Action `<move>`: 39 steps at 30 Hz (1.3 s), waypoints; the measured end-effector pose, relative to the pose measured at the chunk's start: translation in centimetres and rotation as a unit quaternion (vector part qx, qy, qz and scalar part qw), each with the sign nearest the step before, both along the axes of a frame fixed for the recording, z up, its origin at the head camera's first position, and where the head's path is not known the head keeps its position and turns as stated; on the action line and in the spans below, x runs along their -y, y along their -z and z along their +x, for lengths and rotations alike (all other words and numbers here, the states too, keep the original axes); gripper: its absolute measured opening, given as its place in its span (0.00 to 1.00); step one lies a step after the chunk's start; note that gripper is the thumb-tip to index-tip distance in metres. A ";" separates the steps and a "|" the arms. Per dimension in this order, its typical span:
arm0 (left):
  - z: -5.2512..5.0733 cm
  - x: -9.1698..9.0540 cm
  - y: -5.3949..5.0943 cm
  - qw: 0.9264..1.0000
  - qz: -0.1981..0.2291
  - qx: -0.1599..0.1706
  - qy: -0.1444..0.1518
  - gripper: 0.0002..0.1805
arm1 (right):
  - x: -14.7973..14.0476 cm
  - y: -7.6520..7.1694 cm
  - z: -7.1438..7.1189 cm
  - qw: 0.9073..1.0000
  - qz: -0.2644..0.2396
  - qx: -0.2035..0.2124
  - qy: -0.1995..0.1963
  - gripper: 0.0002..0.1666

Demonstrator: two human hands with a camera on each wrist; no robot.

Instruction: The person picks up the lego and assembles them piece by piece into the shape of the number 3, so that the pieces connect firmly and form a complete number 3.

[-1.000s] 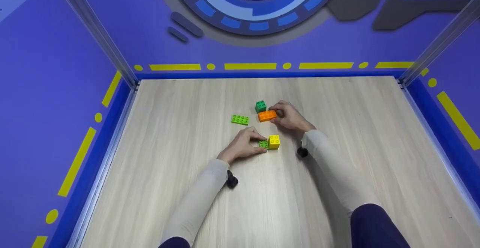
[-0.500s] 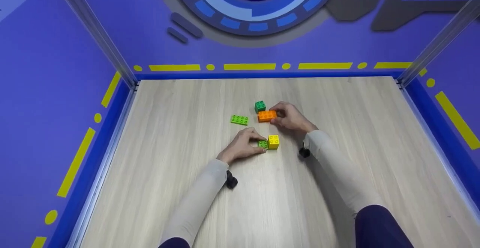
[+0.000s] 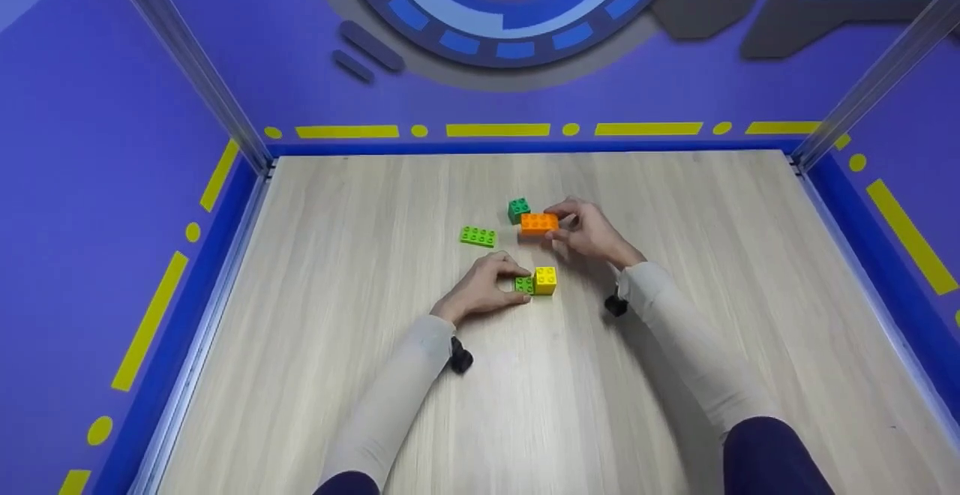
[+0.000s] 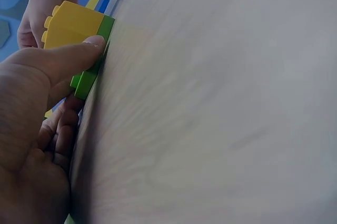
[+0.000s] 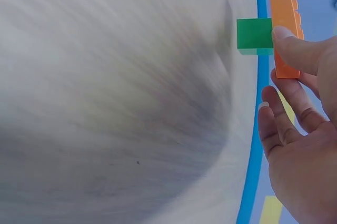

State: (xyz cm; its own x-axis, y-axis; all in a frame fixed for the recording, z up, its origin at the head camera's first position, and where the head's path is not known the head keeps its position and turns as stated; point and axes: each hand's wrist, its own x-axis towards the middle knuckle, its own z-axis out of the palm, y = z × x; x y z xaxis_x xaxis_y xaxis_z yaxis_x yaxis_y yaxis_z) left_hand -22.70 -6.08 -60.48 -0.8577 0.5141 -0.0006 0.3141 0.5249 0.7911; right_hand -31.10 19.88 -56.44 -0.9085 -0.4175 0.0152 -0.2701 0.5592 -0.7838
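Note:
My left hand pinches a light green building-block plate between thumb and fingers, low on the table. A yellow block stands on the plate's right end; the left wrist view shows the green plate running under the yellow block. My right hand holds an orange studded block by its right end. In the right wrist view the orange block is raised off the table, thumb on its side. A dark green block stands just behind it.
Another light green plate lies flat on the wooden table, left of the orange block. Blue printed walls enclose the table at the back and both sides.
My right hand has lifted the orange block from the table and moved it slightly right and away. My left hand keeps its grip on the plate, nearly still.

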 end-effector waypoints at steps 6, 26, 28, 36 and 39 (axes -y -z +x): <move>0.0 -0.1 0.1 1.000 -0.002 -0.010 0.006 0.23 | -0.2 -0.5 0.9 1.000 -0.014 -0.005 0.003 0.18; -0.1 0.0 0.3 1.000 -0.003 -0.016 -0.001 0.21 | -0.5 -2.4 3.2 0.997 -0.033 -0.054 -0.040 0.17; -0.1 -0.1 0.3 1.000 -0.004 -0.016 0.000 0.21 | -0.6 -2.6 3.5 0.997 -0.037 -0.052 -0.042 0.17; -0.1 -0.1 0.4 1.000 -0.008 -0.019 0.000 0.21 | -0.7 -2.9 4.2 0.997 -0.039 -0.052 -0.050 0.18; -0.2 -0.1 0.4 1.000 -0.010 -0.016 0.000 0.21 | -0.8 -2.9 4.4 0.996 -0.039 -0.055 -0.053 0.18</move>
State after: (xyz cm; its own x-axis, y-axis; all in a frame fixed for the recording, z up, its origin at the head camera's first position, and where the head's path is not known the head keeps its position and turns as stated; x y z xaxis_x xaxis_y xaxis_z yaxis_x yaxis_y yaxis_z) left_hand -22.85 -6.01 -60.86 -0.8577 0.5139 0.0168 0.3386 0.5400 0.7706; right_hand -26.72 20.67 -53.56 -0.8501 -0.5052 0.1484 -0.4117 0.4619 -0.7856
